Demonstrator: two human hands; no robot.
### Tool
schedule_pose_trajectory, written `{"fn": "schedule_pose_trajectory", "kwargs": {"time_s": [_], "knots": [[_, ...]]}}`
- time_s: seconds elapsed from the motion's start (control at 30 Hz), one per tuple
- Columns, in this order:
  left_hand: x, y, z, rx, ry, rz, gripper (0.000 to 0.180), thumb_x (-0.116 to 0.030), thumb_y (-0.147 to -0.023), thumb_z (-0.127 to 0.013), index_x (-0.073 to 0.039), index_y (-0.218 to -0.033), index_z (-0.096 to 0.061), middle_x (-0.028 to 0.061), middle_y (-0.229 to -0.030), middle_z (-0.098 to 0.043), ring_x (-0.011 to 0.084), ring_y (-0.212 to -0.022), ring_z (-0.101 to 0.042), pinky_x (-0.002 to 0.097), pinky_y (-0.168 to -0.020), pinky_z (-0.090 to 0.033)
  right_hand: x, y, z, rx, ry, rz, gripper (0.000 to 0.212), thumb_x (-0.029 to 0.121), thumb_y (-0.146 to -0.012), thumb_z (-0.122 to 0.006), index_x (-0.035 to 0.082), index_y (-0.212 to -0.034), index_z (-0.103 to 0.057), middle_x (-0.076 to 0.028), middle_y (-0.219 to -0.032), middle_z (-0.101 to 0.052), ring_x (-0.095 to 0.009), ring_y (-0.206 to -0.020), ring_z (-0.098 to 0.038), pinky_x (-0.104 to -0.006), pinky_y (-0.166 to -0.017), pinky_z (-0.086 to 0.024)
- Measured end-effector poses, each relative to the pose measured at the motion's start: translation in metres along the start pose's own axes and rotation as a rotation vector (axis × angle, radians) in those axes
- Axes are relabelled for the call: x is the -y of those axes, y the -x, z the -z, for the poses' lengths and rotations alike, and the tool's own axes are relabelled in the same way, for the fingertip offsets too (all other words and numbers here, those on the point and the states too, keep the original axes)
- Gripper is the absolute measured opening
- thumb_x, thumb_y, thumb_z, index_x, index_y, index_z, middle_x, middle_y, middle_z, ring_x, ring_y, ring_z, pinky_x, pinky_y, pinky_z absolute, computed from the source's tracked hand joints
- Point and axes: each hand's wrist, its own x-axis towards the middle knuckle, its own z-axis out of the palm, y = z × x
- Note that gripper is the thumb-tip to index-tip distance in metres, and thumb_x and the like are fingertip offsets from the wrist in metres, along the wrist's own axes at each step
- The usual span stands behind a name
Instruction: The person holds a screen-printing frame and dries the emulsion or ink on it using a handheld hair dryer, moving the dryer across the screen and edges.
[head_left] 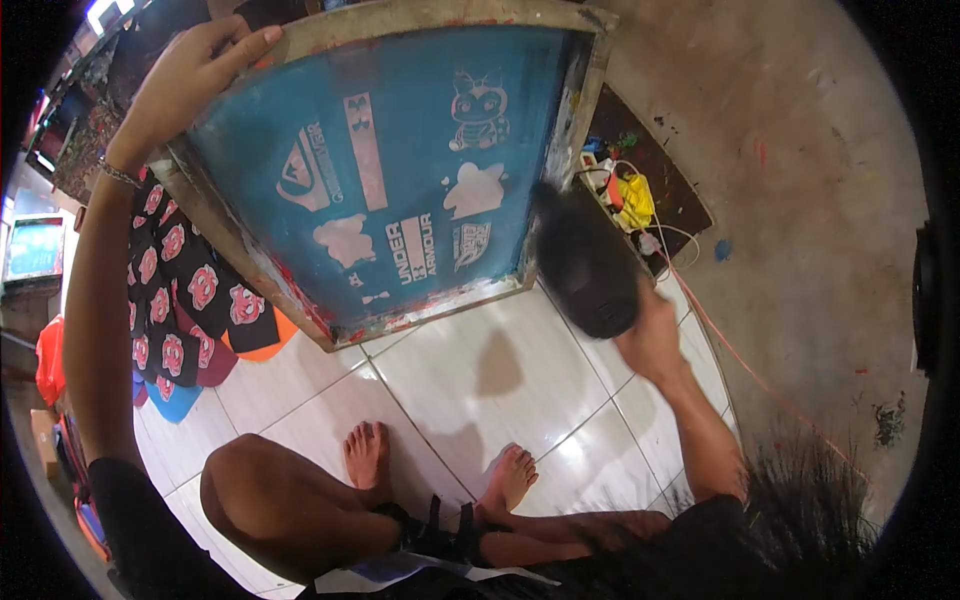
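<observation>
A wooden-framed printing screen (285, 95) with blue mesh stands tilted in front of me. Pale cartoon figures, blots and lettering show on its mesh. My left hand (205, 75) grips the frame at its far left corner, thumb lying along the top bar. To the right of the screen, my right hand (655, 340) is closed round the lower end of a black hair dryer (590, 265). The dryer's narrower end points up and left beside the frame's right bar; its handle is mostly hidden by my fingers.
Dark pieces with pink cartoon prints (190, 290) lie left of the screen, over coloured ones. Yellow and white cables (635, 200) sit on a dark board at the right, with an orange cord (730, 345) trailing down. My bare feet rest on white floor tiles (430, 370).
</observation>
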Motion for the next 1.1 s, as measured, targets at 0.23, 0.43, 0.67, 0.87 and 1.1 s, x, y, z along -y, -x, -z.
{"fn": "schedule_pose_trajectory", "kwargs": {"time_s": [0.23, 0.43, 0.67, 0.87, 1.1], "knots": [[-0.005, 0.002, 0.005, 0.001, -0.014, 0.041, 0.048, -0.047, -0.095, -0.055, -0.002, -0.082, -0.065, 0.004, -0.063, -0.049, 0.0117, -0.059, -0.045, 0.0302, -0.055, -0.035, 0.002, -0.003, -0.001, 0.053, 0.01, -0.011, 0.045, 0.006, -0.073, -0.075, 0.001, -0.113, -0.056, -0.021, -0.094, -0.066, -0.04, -0.087, -0.067, -0.0425, -0.075, -0.053], [-0.012, 0.004, 0.012, 0.033, -0.015, 0.094, 0.048, -0.049, -0.094, -0.056, -0.003, -0.084, -0.066, 0.0058, -0.064, -0.054, 0.0134, -0.061, -0.05, 0.0303, -0.058, -0.038, 0.005, -0.041, 0.034, -0.134, 0.131, 0.133, 0.033, 0.006, -0.08, -0.073, 0.002, -0.112, -0.066, -0.015, -0.106, -0.069, -0.029, -0.098, -0.067, -0.0374, -0.087, -0.051], [-0.006, 0.003, 0.009, 0.005, -0.006, 0.065, 0.058, -0.057, -0.091, -0.057, 0.0, -0.081, -0.063, 0.0118, -0.061, -0.051, 0.0209, -0.057, -0.048, 0.0368, -0.057, -0.036, 0.034, -0.063, 0.034, -0.281, -0.375, 0.04, 0.02, 0.003, -0.086, -0.07, 0.001, -0.106, -0.066, -0.009, -0.096, -0.066, -0.017, -0.078, -0.063, -0.0331, -0.072, -0.053], [-0.01, 0.004, 0.01, -0.005, -0.016, 0.076, 0.059, -0.058, -0.091, -0.056, 0.0, -0.08, -0.062, 0.0132, -0.06, -0.051, 0.0215, -0.056, -0.046, 0.0374, -0.056, -0.036, 0.043, -0.063, 0.016, -0.161, -0.895, -0.062, 0.024, 0.003, -0.087, -0.071, -0.001, -0.111, -0.066, -0.009, -0.108, -0.068, -0.017, -0.093, -0.063, -0.0312, -0.083, -0.052], [-0.009, 0.003, 0.011, -0.022, -0.054, 0.046, 0.059, -0.058, -0.091, -0.056, 0.0, -0.082, -0.064, 0.0136, -0.06, -0.051, 0.0232, -0.056, -0.047, 0.0381, -0.057, -0.037, 0.045, -0.066, 0.019, -0.209, -0.867, -0.069, 0.026, 0.004, -0.085, -0.073, -0.002, -0.109, -0.065, -0.009, -0.108, -0.068, -0.016, -0.095, -0.063, -0.0309, -0.085, -0.051]]}}
